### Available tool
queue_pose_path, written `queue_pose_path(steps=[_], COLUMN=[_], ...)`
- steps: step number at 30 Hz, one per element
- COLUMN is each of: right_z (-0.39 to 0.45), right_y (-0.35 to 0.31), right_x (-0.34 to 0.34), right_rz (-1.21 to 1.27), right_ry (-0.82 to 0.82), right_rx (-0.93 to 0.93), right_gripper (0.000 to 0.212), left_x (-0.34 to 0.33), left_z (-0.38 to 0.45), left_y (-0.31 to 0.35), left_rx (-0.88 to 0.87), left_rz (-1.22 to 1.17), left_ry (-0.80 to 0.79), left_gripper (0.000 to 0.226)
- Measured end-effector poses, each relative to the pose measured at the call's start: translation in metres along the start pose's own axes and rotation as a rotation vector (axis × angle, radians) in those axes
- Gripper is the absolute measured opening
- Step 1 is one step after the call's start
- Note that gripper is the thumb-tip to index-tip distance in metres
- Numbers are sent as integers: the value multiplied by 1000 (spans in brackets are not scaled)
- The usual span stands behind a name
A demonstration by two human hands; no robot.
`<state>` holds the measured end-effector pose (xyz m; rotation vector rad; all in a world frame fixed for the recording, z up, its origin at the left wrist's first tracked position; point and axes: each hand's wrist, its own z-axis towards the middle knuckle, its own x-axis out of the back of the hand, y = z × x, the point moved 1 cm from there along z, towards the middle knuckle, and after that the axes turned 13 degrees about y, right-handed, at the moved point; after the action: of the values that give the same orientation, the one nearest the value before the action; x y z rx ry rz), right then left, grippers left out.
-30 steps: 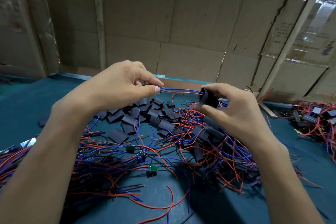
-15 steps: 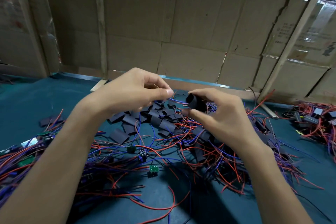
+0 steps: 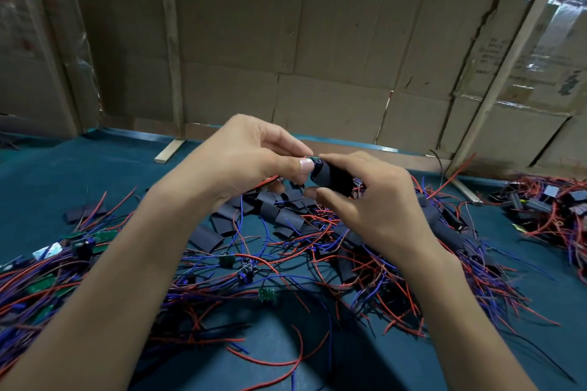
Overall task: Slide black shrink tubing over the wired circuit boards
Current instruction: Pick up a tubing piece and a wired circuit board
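My left hand (image 3: 251,159) pinches a small green circuit board (image 3: 315,160) with red and blue wires, just above the table. My right hand (image 3: 374,200) grips a piece of black shrink tubing (image 3: 332,177), whose open end meets the board. Only a sliver of the board shows between my thumb and the tube. Below my hands lies a heap of flat black tubing pieces (image 3: 276,216). Loose green boards (image 3: 227,260) with red and blue wires spread over the teal table (image 3: 63,174).
A second pile of wired parts (image 3: 552,203) lies at the right edge. More boards and wires (image 3: 44,276) sit at the left. Cardboard walls (image 3: 317,41) close off the back, with a wooden strip (image 3: 168,151) leaning at their foot.
My hands have come together. The tube in my right hand slid left along the wires and now reaches the board held by my left hand.
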<state>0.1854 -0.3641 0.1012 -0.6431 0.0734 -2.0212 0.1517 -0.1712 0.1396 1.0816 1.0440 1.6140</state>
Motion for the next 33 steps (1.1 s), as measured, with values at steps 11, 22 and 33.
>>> queue_pose_path(steps=[11, 22, 33], right_z=[-1, 0, -4], right_y=[-3, -1, -2], right_x=[-4, -1, -7], right_rz=[-4, 13, 62], right_ry=[8, -29, -39], right_rx=[15, 28, 57], right_gripper=[47, 45, 35], left_x=[8, 10, -1], left_z=[0, 0, 5], left_y=[-2, -2, -11], left_rx=[82, 48, 19], left_rz=[-74, -32, 160], left_ry=[-37, -64, -39], left_gripper=[14, 12, 14])
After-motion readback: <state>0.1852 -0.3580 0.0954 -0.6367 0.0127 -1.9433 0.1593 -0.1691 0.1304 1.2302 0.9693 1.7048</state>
